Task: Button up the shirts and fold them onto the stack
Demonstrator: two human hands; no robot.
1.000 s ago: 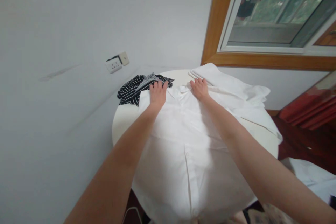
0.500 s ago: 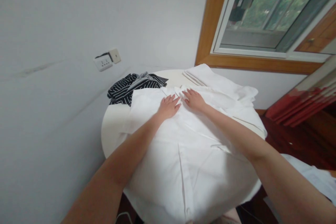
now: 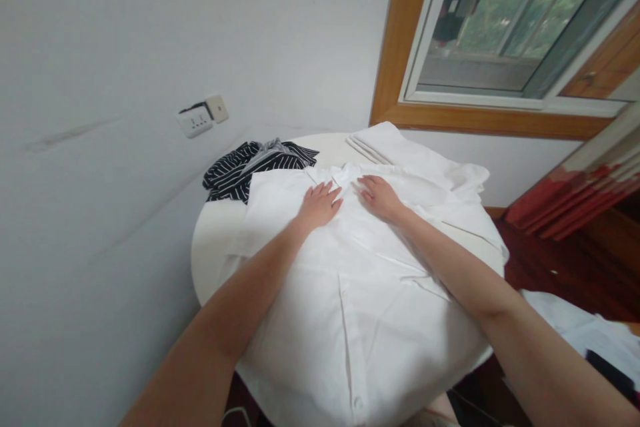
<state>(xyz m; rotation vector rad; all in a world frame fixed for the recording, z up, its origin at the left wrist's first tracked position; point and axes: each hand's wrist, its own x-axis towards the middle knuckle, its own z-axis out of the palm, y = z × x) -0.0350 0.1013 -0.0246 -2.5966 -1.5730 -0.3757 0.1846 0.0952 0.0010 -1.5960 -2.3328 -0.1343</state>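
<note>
A white button-up shirt [image 3: 310, 307] is spread over the round table [image 3: 213, 240], its lower part hanging down over the near edge. My left hand [image 3: 319, 205] lies flat on the cloth just left of the collar, fingers spread. To the right of the collar, my right hand [image 3: 380, 197] rests on the shirt with its fingers apart and slightly bent. Neither hand grips the fabric. The button placket runs down the middle toward me.
Black-and-white striped cloth [image 3: 260, 167] lies bunched at the table's back left. Folded white cloth [image 3: 415, 153] sits at the back right. A wall with a power socket [image 3: 195, 121] borders the left, and a wood-framed window [image 3: 390, 80] is behind. White fabric [image 3: 575, 320] lies lower right.
My right hand has slid a little to the right and slightly toward me across the shirt, away from the collar. My left hand stays nearly in place.
</note>
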